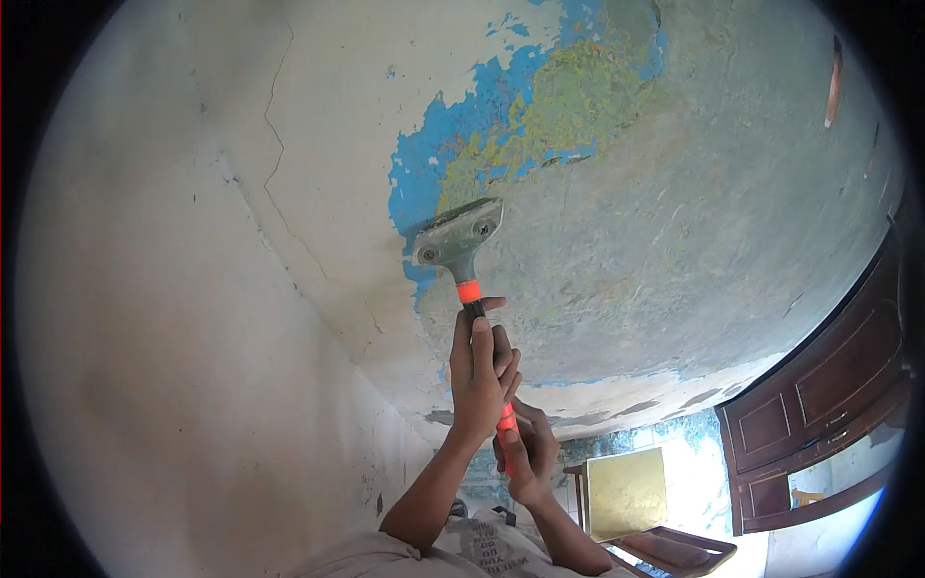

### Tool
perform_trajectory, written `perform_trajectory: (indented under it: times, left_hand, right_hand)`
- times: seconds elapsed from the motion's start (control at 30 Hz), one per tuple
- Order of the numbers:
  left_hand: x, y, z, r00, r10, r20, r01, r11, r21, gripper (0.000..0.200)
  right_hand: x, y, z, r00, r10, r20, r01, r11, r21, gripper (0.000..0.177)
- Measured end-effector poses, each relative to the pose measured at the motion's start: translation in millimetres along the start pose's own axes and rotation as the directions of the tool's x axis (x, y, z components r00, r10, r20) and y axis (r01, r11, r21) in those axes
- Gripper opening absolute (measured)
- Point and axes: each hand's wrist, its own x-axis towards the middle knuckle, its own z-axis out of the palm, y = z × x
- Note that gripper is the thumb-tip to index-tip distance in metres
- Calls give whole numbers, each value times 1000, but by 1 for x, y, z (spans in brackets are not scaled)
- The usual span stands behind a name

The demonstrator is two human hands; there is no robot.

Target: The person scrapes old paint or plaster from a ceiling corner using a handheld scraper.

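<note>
A long-handled scraper (462,241) with a wide metal head and two screws rests its blade edge against the wall, at a patch of blue paint (414,178). My left hand (479,371) is wrapped round the upper part of its black and orange handle, just below the head. Lower down, my right hand (528,458) grips the orange end of the handle. Beside the blade, yellow-green paint (578,96) shows next to the blue. To the right spreads a bare grey surface (674,241).
Cream paint with a thin crack (279,144) covers the left side, meeting another wall at a corner line. At lower right are a yellowish chair back (626,491), a brown wooden frame (679,554) and a dark wooden cabinet (819,385).
</note>
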Motion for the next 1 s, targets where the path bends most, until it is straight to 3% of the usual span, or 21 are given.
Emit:
perform_trajectory:
  times: [0.1,0.37,0.47,0.67,0.77,1.0]
  left_hand:
    - [0,-7,0,1000,23,-6,-23,1000,1,42]
    - [13,5,19,992,109,-62,-107,993,45,38]
    - [6,-8,11,993,65,-96,-58,996,74,38]
    - [5,-11,15,988,111,-111,-104,992,70,39]
    - [2,-13,14,980,162,-115,-148,982,115,41]
    - [5,-5,-2,979,186,-79,-175,976,126,40]
  right_hand:
    - [3,13,-6,997,-67,47,64,996,68,47]
    - [23,8,-18,991,-68,111,61,996,69,47]
    - [19,21,-22,987,-84,140,72,994,87,47]
    - [11,15,-35,988,-51,148,49,999,17,48]
    - [12,30,-37,972,-130,196,135,991,-11,50]
    - [24,23,-23,965,-51,256,42,998,42,49]
